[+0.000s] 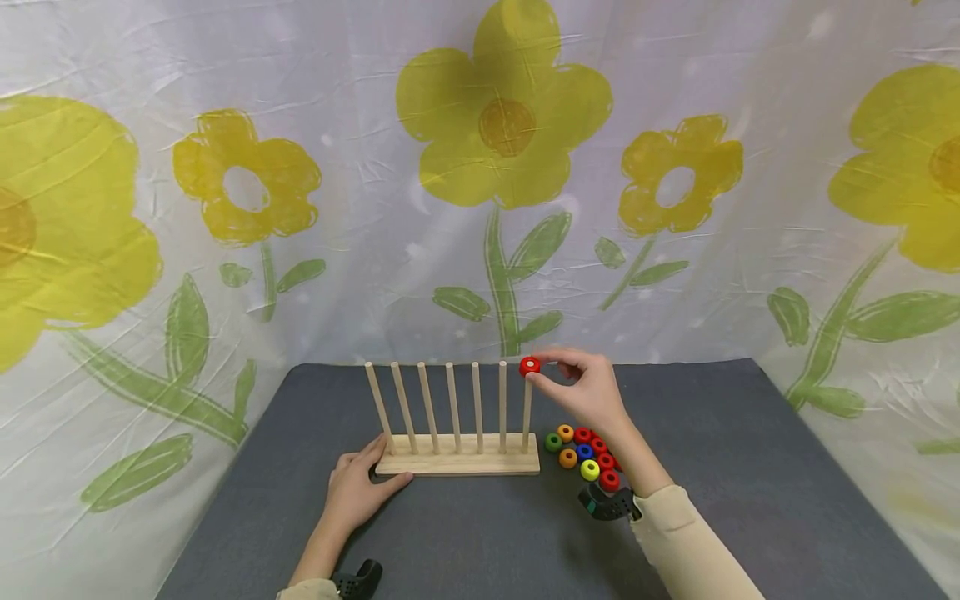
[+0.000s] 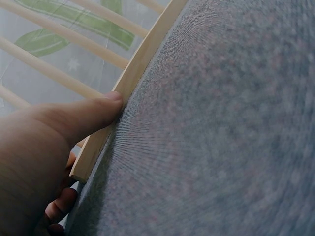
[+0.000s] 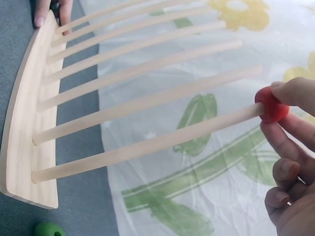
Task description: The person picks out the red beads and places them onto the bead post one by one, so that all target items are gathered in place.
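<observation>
While resting on dark tablecloth, probably gets decent friction underneath: wooden peg rack, standing upright with seven slim pegs. Looks stiff, fairly light, smooth. Best taken by the base ends, not by the pegs; likely to tip or skid if shoved sideways up high. Held low at its left end by left hand, closed on it with thumb along the front edge, other fingers behind. Next, right hand, raised at the rightmost peg, closed to a narrow pinch, other fingers curled loosely. Just right of the base, loose beads in red, orange, yellow, green and blue, clustered on the cloth, partly hidden by right forearm. Last, red bead, caught in that right-hand pinch, touching the tip of the rightmost peg; cannot tell how far threaded. Judge as hard, very light, glossy, hence a bit slippery, likely to roll if dropped, not fragile. Take hold round the outer rim from opposite sides, keeping fingertips off the hole.
</observation>
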The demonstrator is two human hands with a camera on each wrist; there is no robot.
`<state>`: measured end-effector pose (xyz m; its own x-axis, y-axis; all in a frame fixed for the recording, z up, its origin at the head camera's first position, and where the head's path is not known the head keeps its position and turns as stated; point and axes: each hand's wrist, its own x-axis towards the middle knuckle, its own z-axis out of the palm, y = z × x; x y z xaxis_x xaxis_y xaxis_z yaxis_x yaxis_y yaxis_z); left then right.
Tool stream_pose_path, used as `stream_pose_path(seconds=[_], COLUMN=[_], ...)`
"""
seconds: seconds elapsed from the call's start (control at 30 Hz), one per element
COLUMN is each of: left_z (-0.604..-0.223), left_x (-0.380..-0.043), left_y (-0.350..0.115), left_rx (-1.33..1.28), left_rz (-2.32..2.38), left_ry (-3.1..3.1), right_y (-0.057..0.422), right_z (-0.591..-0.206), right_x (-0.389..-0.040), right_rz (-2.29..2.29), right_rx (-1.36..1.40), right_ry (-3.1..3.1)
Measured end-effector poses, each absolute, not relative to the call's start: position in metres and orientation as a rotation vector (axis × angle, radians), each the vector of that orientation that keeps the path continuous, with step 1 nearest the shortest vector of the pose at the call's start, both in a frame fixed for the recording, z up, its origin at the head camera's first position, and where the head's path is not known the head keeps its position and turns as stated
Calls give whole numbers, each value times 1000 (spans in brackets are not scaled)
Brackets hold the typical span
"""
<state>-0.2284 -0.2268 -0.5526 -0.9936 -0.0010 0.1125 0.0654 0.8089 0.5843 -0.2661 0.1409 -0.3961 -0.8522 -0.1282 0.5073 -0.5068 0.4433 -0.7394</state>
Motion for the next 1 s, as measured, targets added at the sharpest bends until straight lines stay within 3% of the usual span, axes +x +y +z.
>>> stream_pose_path(seconds=[1.0], left_z=[-536], left_x=[-245], left_y=[-234], left_rx=[-65], left_rz=[-960], left_ry=[-2939], right_y=[136], right_z=[-390], right_x=[-282], right_rz=[1372], right_rx=[482], right_ry=[-2369])
